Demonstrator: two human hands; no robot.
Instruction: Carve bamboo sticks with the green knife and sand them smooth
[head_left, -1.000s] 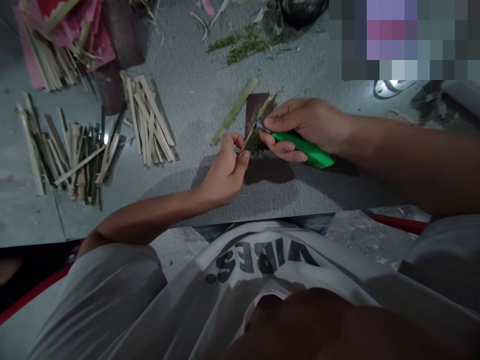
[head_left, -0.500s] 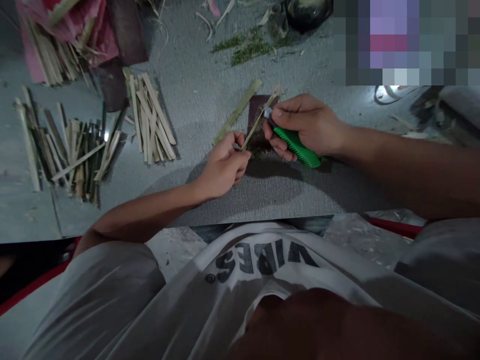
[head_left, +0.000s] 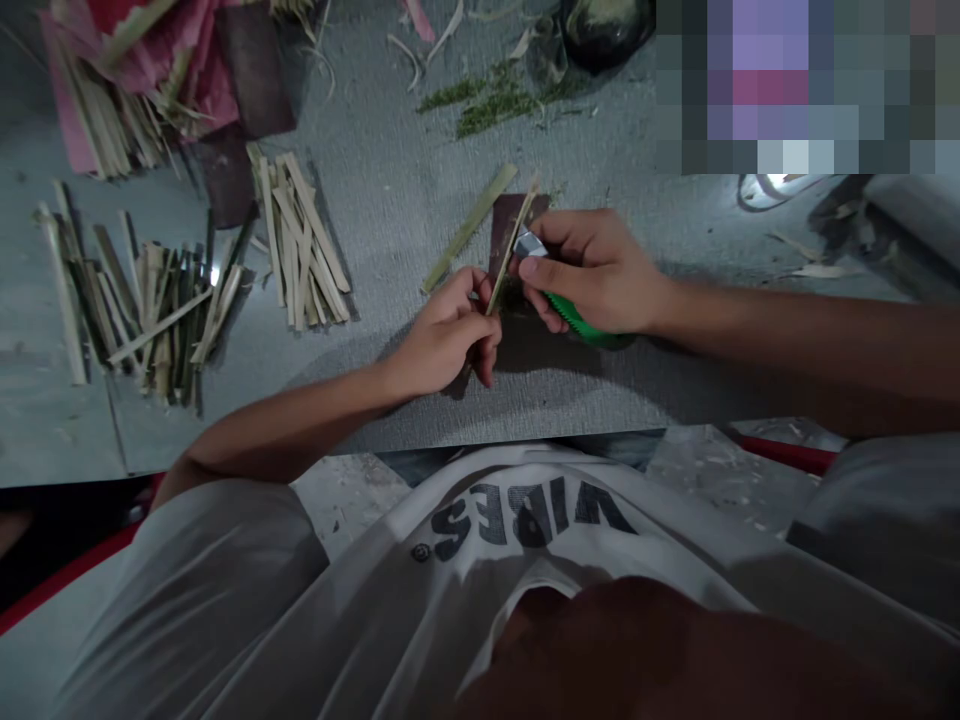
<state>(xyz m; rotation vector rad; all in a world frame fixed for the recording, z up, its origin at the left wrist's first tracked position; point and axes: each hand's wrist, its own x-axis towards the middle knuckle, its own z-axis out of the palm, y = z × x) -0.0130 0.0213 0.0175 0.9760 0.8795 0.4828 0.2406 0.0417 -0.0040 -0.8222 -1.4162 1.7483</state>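
Observation:
Between thumb and fingers, my left hand point(head_left: 446, 335) pinches the near end of a thin bamboo strip point(head_left: 513, 243), which slants up and away to the right. My right hand point(head_left: 600, 270) is wrapped round a green-handled utility knife point(head_left: 577, 318), its metal head against or very close to the strip's right side; the blade edge itself is too small to make out. Under the strip lies a dark brown rectangular piece point(head_left: 508, 212), partly hidden by the hands. Left of it, a flat greenish bamboo strip point(head_left: 471, 228) rests on the table.
Pale split strips point(head_left: 304, 240) form a pile left of my hands. Farther left is a pile of greener strips point(head_left: 161, 320). A pink plastic bag point(head_left: 217, 75) with more strips lies at the back left. Green shavings point(head_left: 499, 100) and a dark round object point(head_left: 606, 30) are at the back.
The knife has turned, and its head has moved slightly down and left along the strip. The strip stands a little steeper. My left hand keeps its hold.

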